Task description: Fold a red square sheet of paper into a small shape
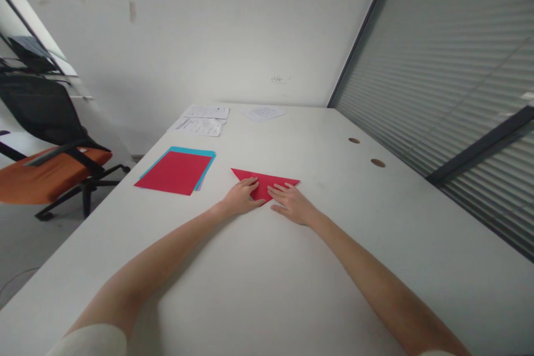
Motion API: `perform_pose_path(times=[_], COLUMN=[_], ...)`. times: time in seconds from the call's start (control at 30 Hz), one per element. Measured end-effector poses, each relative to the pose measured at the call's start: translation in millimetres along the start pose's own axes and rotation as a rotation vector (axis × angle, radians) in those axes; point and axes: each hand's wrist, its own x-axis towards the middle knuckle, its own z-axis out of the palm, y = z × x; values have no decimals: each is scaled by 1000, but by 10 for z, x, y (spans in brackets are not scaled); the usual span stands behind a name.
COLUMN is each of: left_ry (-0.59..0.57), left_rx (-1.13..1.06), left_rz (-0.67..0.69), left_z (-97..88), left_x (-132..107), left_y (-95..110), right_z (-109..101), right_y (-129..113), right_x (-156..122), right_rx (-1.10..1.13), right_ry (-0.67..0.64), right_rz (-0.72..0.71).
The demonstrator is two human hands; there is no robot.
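Observation:
A red sheet of paper (263,184), folded into a triangle, lies flat on the white table with its long edge on the far side and a point towards me. My left hand (242,196) rests on its left part, fingers stretched over the paper and thumb near the lower point. On the right part lies my right hand (293,203), its fingers spread flat on the red paper and its thumb apart near the lower edge. Parts of the triangle are hidden beneath both hands.
Left of the triangle is a stack of coloured paper (177,172), red on top with blue beneath. Printed sheets (202,125) and another paper (265,114) lie at the table's far end. Two round holes pierce the right side. An orange chair (58,175) stands left.

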Motion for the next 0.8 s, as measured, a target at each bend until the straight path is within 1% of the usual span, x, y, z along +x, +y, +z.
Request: perform_pose_path(times=[0.17, 0.27, 0.43, 0.63, 0.7, 0.8], left_ry=[-30, -34, -35, -40, -39, -23], left_rx=[19, 26, 27, 33, 33, 31], left_rz=[-19, -13, -18, -15, -8, -1], left_z=[-43, -43, -36, -35, -22, 0], left_x=[-8, -7, -5, -1, 1, 4], left_y=[32, 26, 20, 14, 2, -18], right_z=[-25, -29, -15, 85, 135, 167], right_y=[474, 667, 796, 899, 950, 1035], right_x=[-163, -238, -304, -371, -389, -404], right_rx=[-12, -15, -36, -81, -57, 7], right_ry=[13, 19, 57, 176, 241, 410], right_rz=[156, 220, 248, 382, 435, 534])
